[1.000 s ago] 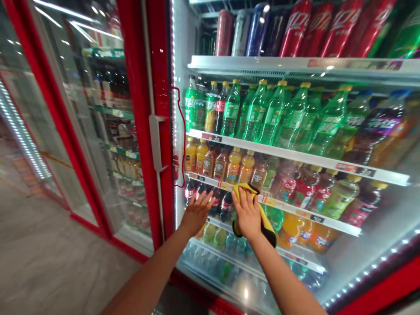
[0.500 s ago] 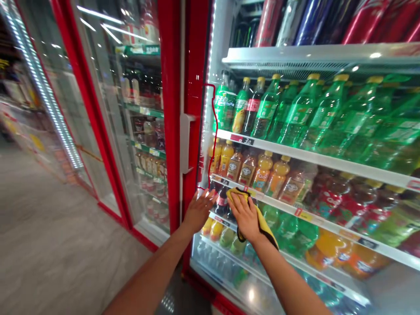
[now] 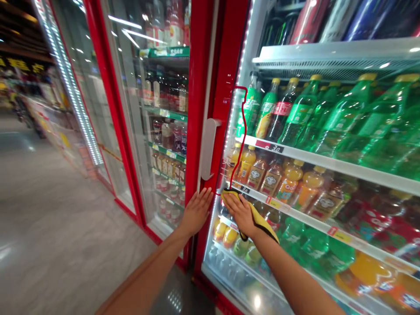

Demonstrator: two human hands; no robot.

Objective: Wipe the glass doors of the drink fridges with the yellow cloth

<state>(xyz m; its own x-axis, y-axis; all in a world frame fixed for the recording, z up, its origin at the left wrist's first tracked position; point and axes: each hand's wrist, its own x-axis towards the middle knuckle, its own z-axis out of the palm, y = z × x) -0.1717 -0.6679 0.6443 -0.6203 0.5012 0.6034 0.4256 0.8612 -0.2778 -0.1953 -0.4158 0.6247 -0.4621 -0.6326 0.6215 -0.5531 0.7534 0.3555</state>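
My right hand (image 3: 239, 213) holds a yellow cloth (image 3: 262, 224) with dark edging against the glass door of a drinks fridge, its fingers laid over the fabric. One corner of the cloth hangs down below my wrist. My left hand (image 3: 197, 211) is open, fingers outstretched, on or just before the red door frame (image 3: 226, 78), below the pale door handle (image 3: 208, 148); whether it touches is unclear. A red line (image 3: 244, 122) is drawn on the glass above the cloth.
Behind the glass stand green soda bottles (image 3: 348, 116), orange drinks (image 3: 288, 179) and cans (image 3: 308, 22) on white shelves. To the left is another red-framed fridge (image 3: 167, 144). Grey floor (image 3: 65, 227) stretches along the fridges.
My right hand has slid the cloth left across the glass to the door's edge. My left hand has shifted left from the glass to the red frame. The view has turned left.
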